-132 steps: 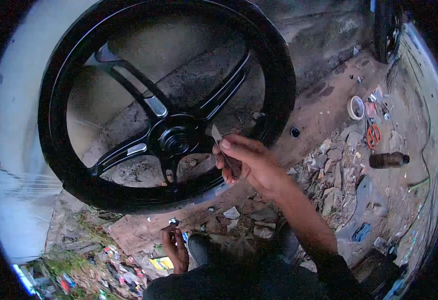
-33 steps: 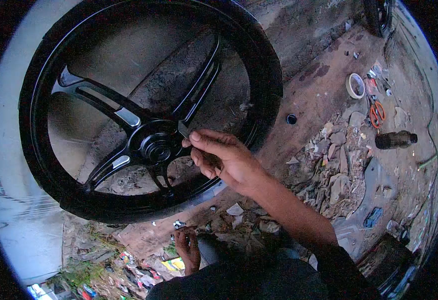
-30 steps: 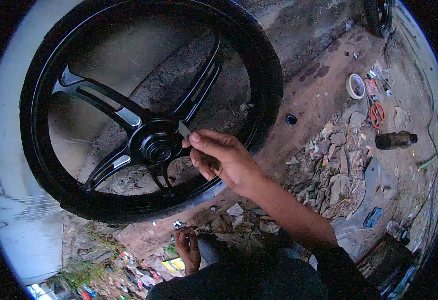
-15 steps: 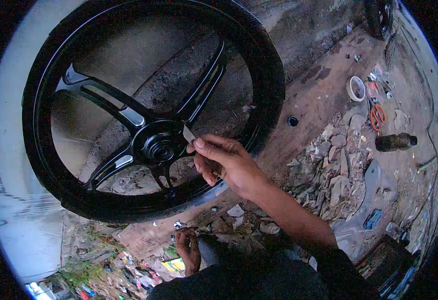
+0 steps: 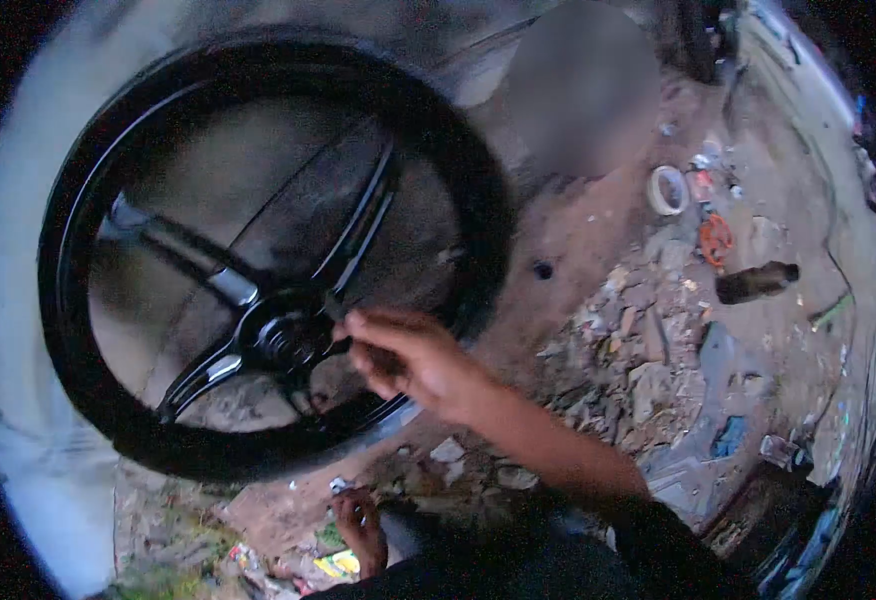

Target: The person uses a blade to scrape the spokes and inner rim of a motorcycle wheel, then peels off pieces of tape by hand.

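Observation:
My right hand (image 5: 403, 360) reaches in from the lower right, fingers closed in a pinch. Between thumb and fingertips is a small flat piece (image 5: 334, 306), dark and blurred at this moment. It is at the hub (image 5: 288, 335) of a large glossy black spoked wheel (image 5: 478, 190); whether it touches the hub is unclear. The wheel has a black outer rim and pale panels on some spokes. My left hand does not show.
What looks like a bare foot (image 5: 363, 530) is below the wheel. On the littered ground at right lie a tape roll (image 5: 669, 191), orange-handled scissors (image 5: 715, 240), a dark bottle (image 5: 756, 283) and rubble (image 5: 648, 350). A pale surface (image 5: 18, 300) stands at left.
The view has shifted, so the wheel appears lower and further left. My right hand stays near the hub with the piece, now blurred. A blurred grey oval has appeared at the top.

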Demonstrator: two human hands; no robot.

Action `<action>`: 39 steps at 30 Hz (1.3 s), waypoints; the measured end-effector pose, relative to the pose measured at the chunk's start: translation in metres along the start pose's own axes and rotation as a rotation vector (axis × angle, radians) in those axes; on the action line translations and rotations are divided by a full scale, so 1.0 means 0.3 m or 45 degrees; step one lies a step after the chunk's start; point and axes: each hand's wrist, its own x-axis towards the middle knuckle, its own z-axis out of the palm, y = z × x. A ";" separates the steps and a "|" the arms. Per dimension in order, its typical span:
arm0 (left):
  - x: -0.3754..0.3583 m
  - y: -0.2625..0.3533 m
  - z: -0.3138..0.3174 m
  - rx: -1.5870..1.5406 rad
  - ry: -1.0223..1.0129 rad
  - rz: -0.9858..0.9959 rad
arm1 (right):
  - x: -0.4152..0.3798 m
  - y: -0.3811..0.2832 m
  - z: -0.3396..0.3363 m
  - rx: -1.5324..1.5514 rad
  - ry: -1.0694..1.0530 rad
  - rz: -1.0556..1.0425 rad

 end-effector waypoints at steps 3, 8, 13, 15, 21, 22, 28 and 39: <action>0.015 0.073 0.035 0.086 -0.023 0.101 | 0.006 0.014 -0.001 0.066 -0.015 -0.013; 0.062 -0.080 -0.030 -0.012 -0.077 0.031 | 0.011 0.021 -0.001 0.046 -0.051 -0.073; 0.082 0.063 -0.038 0.197 -0.152 0.205 | 0.012 0.038 0.001 0.001 -0.071 -0.150; 0.088 0.120 -0.044 0.237 -0.159 0.228 | 0.022 0.061 0.004 -0.006 -0.029 -0.194; 0.161 0.176 -0.063 0.431 -0.143 0.544 | 0.022 0.068 0.013 -0.073 -0.005 -0.257; 0.152 0.196 -0.060 0.362 -0.140 0.497 | 0.026 0.072 0.012 -0.065 -0.015 -0.261; 0.131 0.340 -0.053 0.318 0.041 0.568 | 0.028 0.089 0.001 -0.063 0.042 -0.245; 0.223 0.804 -0.067 0.466 -0.136 0.994 | 0.011 0.051 0.042 -0.040 0.139 -0.259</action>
